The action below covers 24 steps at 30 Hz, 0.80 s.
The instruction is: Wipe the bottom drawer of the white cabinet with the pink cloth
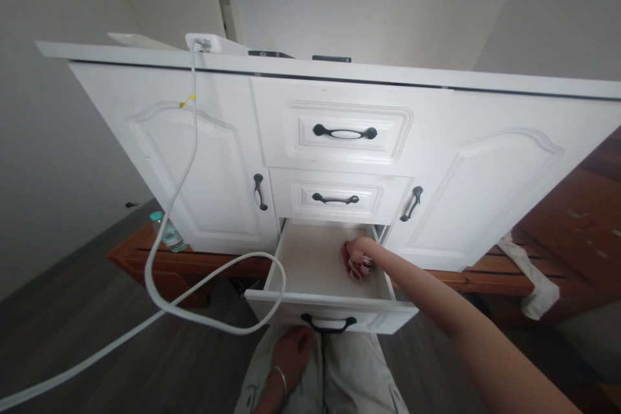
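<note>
One drawer (320, 268) stands open; inside it, your right hand (361, 257) clenches a red cloth (347, 257). Below the drawer, your left hand (291, 350) rests released.

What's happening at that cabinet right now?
A person's right hand reaches into the open bottom drawer of a white cabinet and grips a red cloth-like item on the drawer floor. The left hand rests low on the lap, holding nothing. The two upper drawers are shut. A white cable hangs down from the countertop.
</note>
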{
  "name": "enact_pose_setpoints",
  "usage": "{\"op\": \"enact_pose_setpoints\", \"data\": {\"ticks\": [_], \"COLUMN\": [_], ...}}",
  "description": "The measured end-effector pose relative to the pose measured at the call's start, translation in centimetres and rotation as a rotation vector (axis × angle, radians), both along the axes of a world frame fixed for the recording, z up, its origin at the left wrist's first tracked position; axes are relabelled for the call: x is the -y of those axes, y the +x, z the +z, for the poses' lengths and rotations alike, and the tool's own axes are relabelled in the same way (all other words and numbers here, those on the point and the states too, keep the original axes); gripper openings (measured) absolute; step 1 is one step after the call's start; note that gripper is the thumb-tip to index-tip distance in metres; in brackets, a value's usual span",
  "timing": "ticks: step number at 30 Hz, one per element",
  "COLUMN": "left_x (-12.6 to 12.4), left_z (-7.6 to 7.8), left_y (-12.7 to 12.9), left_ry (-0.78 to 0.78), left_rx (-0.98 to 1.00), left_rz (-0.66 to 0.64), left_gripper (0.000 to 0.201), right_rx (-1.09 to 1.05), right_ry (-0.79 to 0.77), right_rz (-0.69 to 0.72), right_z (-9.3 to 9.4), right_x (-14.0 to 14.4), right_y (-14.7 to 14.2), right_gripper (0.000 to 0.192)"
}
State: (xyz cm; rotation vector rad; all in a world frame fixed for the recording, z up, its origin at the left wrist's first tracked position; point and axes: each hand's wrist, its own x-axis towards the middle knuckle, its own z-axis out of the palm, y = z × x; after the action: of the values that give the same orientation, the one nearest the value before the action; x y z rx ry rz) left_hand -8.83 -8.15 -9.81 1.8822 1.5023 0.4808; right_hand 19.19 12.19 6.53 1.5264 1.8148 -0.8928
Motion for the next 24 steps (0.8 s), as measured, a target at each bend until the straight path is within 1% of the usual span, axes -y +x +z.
{"op": "enact_pose_setpoints", "data": {"ticks": [2,5,7,9,11,14,19,22,24], "left_x": [0.0,-0.1,-0.1,-0.1,-0.1,-0.1,-0.1,-0.1,-0.1], "left_z": [0.0,0.1,0.2,0.4,0.6,0.7,0.5,0.4,0.4], "left_y": [0.0,0.1,0.2,0.2,0.2,0.3,0.4,0.5,0.5], "left_ry": [-0.004,-0.003,0.003,0.003,-0.004,-0.02,-0.01,-0.012,-0.01], "left_rx": [-0.001,-0.003,-0.005,-0.015,-0.028,-0.039,-0.036,-0.032,-0.031], "left_rz": [0.002,0.0,-0.002,-0.005,-0.005,-0.012,-0.011,0.0,0.005], "left_gripper": [0.026,0.026,0.027,0.027,0.028,0.028,0.028,0.028,0.028], "right_rx": [0.02,-0.041,-0.12,-0.175,-0.171,-0.124,-0.121,-0.197,-0.307], "right_ry": [-0.124,-0.305,-0.441,-0.524,-0.513,-0.445,-0.349,-0.207,-0.061], "right_rz": [0.031,0.083,0.113,0.123,0.117,0.119,0.088,0.022,-0.041], "right_z": [-1.1,-2.9,-3.9,-4.4,-4.5,-4.2,-2.9,-1.5,-0.6], "right_x": [1.3,3.0,3.4,3.4,3.3,3.2,2.6,1.0,-0.3], "right_y": [-0.5,-0.9,-1.0,-1.0,-1.1,-1.5,-2.2,-2.7,-3.6], "right_gripper": [0.027,0.043,0.052,0.056,0.054,0.046,0.037,0.027,0.026]}}
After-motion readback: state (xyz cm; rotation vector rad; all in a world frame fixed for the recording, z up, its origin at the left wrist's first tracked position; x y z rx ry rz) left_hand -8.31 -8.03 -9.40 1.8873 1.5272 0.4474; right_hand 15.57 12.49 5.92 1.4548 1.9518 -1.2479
